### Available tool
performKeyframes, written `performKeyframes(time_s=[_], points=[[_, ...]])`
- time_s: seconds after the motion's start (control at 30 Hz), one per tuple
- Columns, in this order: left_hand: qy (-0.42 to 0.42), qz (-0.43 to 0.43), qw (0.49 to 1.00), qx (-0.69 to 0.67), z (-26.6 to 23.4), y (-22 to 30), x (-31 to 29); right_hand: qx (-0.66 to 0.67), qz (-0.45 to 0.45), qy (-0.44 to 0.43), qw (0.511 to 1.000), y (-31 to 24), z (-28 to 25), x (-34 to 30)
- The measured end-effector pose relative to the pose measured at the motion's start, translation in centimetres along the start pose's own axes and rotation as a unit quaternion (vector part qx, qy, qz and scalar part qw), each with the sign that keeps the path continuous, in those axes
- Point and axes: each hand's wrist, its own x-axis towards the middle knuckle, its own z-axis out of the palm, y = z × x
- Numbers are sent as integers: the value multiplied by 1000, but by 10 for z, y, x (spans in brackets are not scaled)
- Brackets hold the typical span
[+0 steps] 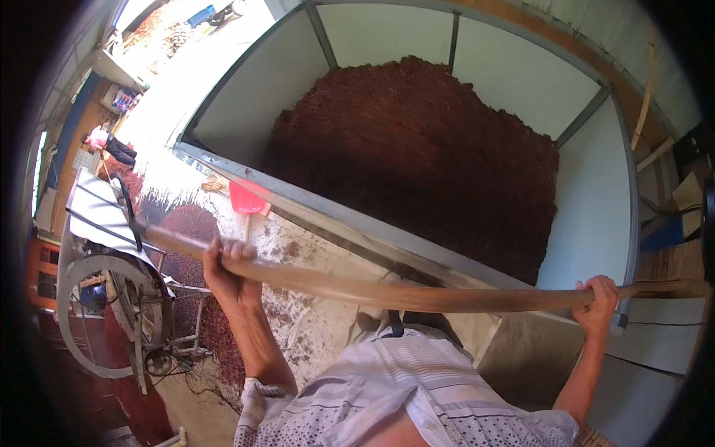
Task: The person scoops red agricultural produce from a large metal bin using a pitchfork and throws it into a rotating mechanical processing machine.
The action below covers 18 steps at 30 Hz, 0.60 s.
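A long wooden pole [335, 285] lies level across the front of my body. Its left end meets a dark curved tool head [131, 216], whose exact kind I cannot make out. My left hand [229, 270] is wrapped round the pole near that head. Toward the other end, my right hand [598, 300] grips the same pole. Just beyond the pole stands a large bin with white panels and a metal rim [320, 211]. Inside it a heap of dark reddish-brown loose material [417, 149] rises against the back panels.
At left is a machine with a big grey wheel [68, 316] and a pale hopper, close to the tool head. A red dustpan [247, 197] sits by the bin. Reddish-brown piles [190, 223] lie on the floor. Another person [112, 145] bends over farther back, holding a long stick.
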Motion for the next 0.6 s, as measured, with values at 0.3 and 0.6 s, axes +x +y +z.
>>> performKeyframes(time_s=[0.3,0.6], points=[[-38,-139,983,111,112,-149,114,-71,121,52,989,118,-51,-70],[98,-468,842,249,50,-349,97,-333,218,-103,912,139,-175,-77]])
